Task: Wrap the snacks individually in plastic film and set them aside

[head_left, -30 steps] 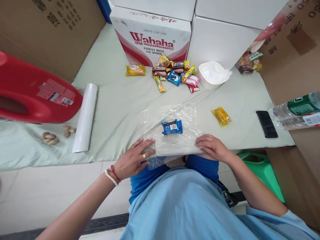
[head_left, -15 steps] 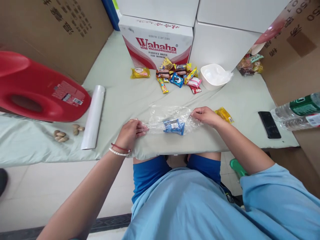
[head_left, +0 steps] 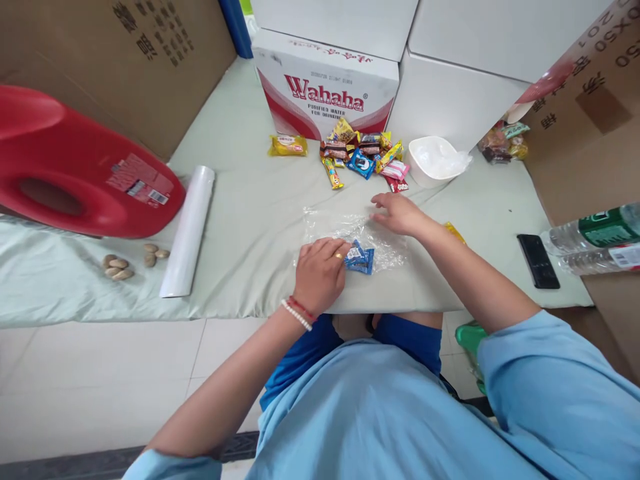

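Observation:
A blue snack packet [head_left: 364,259] with a white barcode label lies on the table, inside or under a clear plastic bag [head_left: 390,250]; I cannot tell which. My left hand [head_left: 323,269] rests palm down on the bag's left part, its fingertips at the packet's left end. The fingers lie flat, and what is beneath the palm is hidden. Over the bag's upper right edge is my right hand [head_left: 399,213], thumb and fingers apart with nothing between them. A yellow packet [head_left: 455,233] is partly hidden behind my right forearm.
Several wrapped snacks [head_left: 361,157] lie before a Wahaha box [head_left: 325,90], beside a white bowl [head_left: 425,170] holding clear plastic. On the left are a red jug [head_left: 95,193], a white roll [head_left: 189,230] and peanuts [head_left: 117,267]. A phone [head_left: 538,261] and bottles [head_left: 595,230] are right.
My left hand has moved right, from the bag's left edge onto the bag by the blue packet. My right hand has let go of the bag's edge and shifted slightly up. The packet has moved slightly right.

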`<act>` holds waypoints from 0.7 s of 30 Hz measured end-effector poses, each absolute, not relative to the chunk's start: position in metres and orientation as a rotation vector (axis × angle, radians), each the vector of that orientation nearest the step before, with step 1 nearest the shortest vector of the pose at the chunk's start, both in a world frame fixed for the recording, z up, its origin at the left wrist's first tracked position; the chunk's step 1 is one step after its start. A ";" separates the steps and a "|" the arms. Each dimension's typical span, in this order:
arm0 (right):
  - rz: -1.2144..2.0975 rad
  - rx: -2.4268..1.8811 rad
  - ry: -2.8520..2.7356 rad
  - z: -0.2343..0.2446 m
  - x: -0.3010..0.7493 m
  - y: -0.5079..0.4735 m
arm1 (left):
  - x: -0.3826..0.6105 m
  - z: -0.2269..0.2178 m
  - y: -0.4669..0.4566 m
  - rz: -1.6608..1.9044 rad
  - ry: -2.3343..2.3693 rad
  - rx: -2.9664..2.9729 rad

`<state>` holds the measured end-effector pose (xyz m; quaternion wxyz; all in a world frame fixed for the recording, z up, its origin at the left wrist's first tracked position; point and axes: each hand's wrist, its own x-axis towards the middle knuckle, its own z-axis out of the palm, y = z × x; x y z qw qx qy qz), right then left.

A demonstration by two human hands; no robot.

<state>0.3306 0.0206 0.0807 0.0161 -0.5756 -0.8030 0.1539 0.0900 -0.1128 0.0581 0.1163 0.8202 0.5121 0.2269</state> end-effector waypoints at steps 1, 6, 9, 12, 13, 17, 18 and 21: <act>0.555 -1.801 -2.518 0.078 0.320 0.028 | 0.096 0.053 -0.104 0.581 1.497 2.402; 1.043 -1.829 -2.461 0.066 0.295 0.048 | 0.105 0.036 -0.086 0.402 1.318 2.473; 1.267 -1.732 -2.306 0.068 0.300 0.051 | 0.105 0.031 -0.090 0.487 1.291 2.547; 1.241 -1.655 -2.300 0.075 0.308 0.046 | 0.107 0.029 -0.093 0.503 1.343 2.596; 1.176 -1.621 -2.336 0.078 0.309 0.042 | 0.108 0.029 -0.093 0.482 1.340 2.606; 0.823 -1.450 -2.461 0.089 0.310 0.004 | 0.111 0.030 -0.091 0.410 1.330 2.585; 0.761 -1.397 -2.489 0.089 0.310 -0.009 | 0.111 0.030 -0.090 0.398 1.356 2.557; 0.639 -1.294 -2.569 0.082 0.309 -0.049 | 0.112 0.028 -0.088 0.372 1.441 2.419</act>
